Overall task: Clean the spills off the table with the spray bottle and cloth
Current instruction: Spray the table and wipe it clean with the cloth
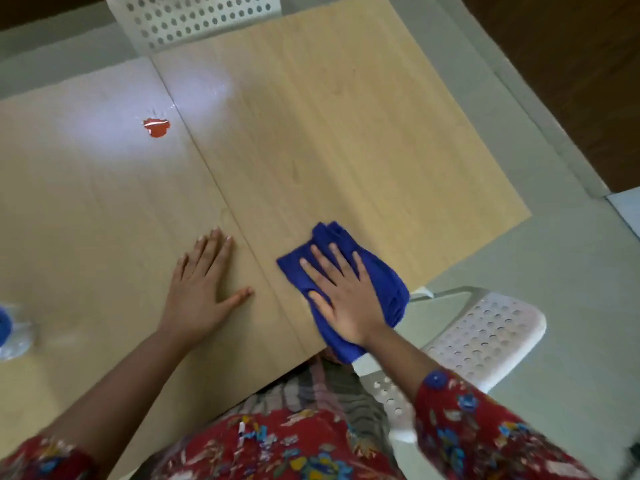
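A blue cloth (377,271) lies bunched at the near edge of the light wooden table (346,133). My right hand (341,296) presses flat on the cloth with fingers spread. My left hand (204,289) rests flat and empty on the table, left of the cloth and across a seam between two tabletops. A red spill (156,127) sits far to the left, in a bright patch of light with small wet drops around it. A clear spray bottle with a blue part (10,329) shows blurred at the left edge, cut off by the frame.
A white perforated chair (194,19) stands at the far side of the table. Another white perforated chair (485,337) stands at the near right, beside my right arm. Grey floor surrounds the table, with dark wood flooring at the right.
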